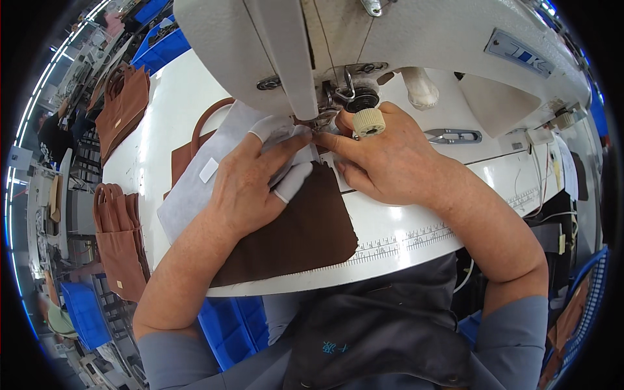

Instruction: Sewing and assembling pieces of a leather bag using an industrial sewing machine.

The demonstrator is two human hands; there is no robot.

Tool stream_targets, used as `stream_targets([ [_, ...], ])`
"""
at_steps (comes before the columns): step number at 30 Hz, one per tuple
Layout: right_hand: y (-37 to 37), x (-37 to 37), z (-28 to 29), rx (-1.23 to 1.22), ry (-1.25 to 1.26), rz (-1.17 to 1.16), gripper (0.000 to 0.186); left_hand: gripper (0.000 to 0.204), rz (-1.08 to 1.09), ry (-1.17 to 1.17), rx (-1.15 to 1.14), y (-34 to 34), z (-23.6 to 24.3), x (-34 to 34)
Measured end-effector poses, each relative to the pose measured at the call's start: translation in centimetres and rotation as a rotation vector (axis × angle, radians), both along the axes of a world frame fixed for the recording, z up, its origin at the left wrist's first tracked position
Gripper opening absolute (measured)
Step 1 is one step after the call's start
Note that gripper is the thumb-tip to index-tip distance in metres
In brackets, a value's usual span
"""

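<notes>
Left hand: your left hand (250, 185) lies spread and flat, pressing the white lining sheet (195, 188) onto the brown fabric piece (299, 227); two fingertips wear white finger cots (290, 182).
Right hand: your right hand (383, 156) pinches the fabric edge just below the needle area (322, 117).
Work position: the brown piece lies on the white table (403, 240) at 6 o'clock from the sewing machine head (390, 39).
Finger risk: both forefingers sit almost touching the presser foot; I judge a stitch could catch them.
Seam risk: uneven pressure may let the lining slide and pucker.
Hidden: the machine arm and your fingers cover the needle and foot.
Unclear: the curved brown handle (205, 123) at 10 o'clock is partly covered by lining.
</notes>
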State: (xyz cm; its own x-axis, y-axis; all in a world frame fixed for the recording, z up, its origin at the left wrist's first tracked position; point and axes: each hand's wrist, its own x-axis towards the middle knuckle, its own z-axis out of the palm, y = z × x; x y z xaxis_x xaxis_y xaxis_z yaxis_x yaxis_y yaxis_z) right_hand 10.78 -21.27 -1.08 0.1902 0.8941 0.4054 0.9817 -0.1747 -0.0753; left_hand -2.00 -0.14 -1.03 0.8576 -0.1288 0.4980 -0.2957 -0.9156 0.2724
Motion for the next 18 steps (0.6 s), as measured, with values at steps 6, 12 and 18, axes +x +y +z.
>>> stream_targets([
  [6,0.02,-0.07,0.02,0.063,-0.002,-0.007,0.029,0.057,0.024,0.104,0.098,0.52,0.14,0.23],
  [12,-0.01,-0.15,0.11,0.074,0.011,-0.008,0.030,0.055,0.045,0.086,0.143,0.38,0.31,0.39],
  [18,-0.11,-0.09,0.18,-0.009,0.089,-0.046,0.039,0.046,-0.037,-0.013,-0.007,0.41,-0.38,1.06],
])
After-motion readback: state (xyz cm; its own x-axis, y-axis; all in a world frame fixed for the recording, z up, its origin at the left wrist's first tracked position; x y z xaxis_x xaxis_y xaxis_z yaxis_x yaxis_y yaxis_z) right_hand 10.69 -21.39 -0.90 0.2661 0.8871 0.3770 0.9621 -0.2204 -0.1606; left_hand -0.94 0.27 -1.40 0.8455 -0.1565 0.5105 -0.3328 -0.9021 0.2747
